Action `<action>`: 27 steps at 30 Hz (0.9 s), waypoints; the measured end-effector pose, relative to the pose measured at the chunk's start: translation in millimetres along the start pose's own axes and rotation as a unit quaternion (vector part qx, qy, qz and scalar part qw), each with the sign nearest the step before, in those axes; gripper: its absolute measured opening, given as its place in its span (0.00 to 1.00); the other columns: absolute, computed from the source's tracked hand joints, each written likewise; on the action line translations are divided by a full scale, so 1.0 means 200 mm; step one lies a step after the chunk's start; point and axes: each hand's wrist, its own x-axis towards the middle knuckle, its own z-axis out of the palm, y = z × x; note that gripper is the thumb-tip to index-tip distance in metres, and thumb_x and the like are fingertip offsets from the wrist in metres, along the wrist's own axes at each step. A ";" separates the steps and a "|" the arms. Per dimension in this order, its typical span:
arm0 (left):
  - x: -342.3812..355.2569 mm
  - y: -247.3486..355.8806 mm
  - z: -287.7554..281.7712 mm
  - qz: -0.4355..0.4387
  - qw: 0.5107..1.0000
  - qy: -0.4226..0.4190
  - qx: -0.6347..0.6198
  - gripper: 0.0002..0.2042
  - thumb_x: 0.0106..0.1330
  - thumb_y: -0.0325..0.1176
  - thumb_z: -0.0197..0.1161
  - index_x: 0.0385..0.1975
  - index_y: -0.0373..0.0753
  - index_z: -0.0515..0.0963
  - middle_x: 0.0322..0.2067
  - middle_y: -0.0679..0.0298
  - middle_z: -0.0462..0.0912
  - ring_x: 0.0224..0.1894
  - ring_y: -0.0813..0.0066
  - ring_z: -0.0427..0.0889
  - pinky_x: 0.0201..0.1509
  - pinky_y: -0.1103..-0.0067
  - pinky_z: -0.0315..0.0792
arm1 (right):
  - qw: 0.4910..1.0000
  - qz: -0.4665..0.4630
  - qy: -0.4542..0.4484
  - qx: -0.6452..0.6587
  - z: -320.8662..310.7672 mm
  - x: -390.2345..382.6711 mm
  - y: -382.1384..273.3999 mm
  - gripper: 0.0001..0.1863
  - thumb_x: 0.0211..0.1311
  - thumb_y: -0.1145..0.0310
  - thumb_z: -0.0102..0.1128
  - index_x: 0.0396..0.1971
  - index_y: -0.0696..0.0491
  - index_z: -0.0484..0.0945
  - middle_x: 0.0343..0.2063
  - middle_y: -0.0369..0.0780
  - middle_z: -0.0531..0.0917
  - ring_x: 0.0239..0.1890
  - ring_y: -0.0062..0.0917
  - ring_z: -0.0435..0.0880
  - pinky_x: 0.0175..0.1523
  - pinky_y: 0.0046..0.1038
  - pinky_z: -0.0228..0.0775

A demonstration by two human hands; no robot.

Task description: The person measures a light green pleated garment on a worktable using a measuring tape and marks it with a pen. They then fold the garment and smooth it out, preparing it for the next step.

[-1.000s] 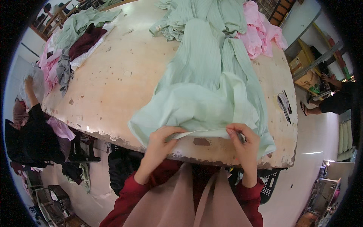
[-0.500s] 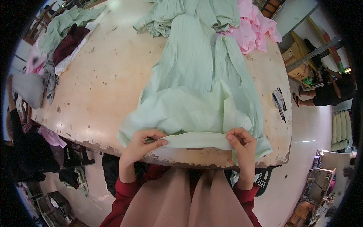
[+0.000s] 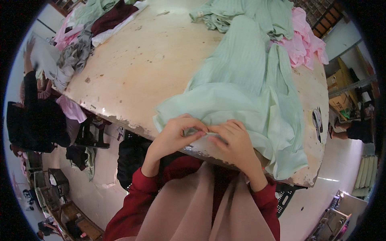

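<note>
A pale green pleated garment (image 3: 241, 60) lies spread on the worn pale table (image 3: 152, 72), its near edge at the table's front. My left hand (image 3: 181, 134) pinches a narrow strip of that edge between thumb and fingers. Close beside it, almost touching, my right hand (image 3: 227, 138) grips the same edge, thumb underneath the curled fingers. The bit of cloth between my fingertips is mostly hidden. To the right of the garment lie dark slim tools on a pale round item (image 3: 316, 120), too small to identify surely.
Pink cloth (image 3: 303, 48) and more green garments (image 3: 269, 16) lie at the back; mixed clothing (image 3: 106, 20) is piled at back left. A co-worker in black (image 3: 38, 128) reaches up at left. Another person's legs (image 3: 350, 130) stand by shelves (image 3: 341, 92) at right.
My hands have come from either end of a held strip to close together. The view has shifted, and the left co-worker's arm has moved along with pale grey material.
</note>
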 end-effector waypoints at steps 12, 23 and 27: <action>-0.25 -0.20 -0.21 -0.192 0.957 0.080 -0.201 0.08 0.62 0.30 0.68 0.36 0.32 0.82 0.29 0.70 0.82 0.34 0.86 0.76 0.37 0.87 0.70 | 0.858 0.347 0.153 0.345 -0.12 -0.23 0.14 0.09 0.64 0.68 0.63 0.34 0.59 0.81 0.26 0.27 0.77 0.30 0.09 0.69 0.37 0.13 0.59; -0.31 -0.21 -0.28 -0.174 0.978 0.068 -0.091 0.08 0.62 0.31 0.67 0.34 0.33 0.84 0.33 0.69 0.83 0.33 0.84 0.76 0.37 0.85 0.70 | 0.914 0.297 -0.036 0.274 -0.15 -0.33 0.14 0.07 0.62 0.70 0.62 0.36 0.58 0.81 0.28 0.30 0.81 0.29 0.13 0.74 0.39 0.16 0.66; -0.37 -0.14 -0.49 -0.376 0.901 0.159 0.145 0.10 0.63 0.33 0.65 0.38 0.33 0.83 0.25 0.65 0.83 0.28 0.85 0.77 0.29 0.82 0.69 | 0.920 0.280 -0.200 0.191 -0.41 -0.45 0.00 0.12 0.61 0.65 0.64 0.40 0.58 0.82 0.32 0.39 0.85 0.27 0.21 0.79 0.36 0.19 0.70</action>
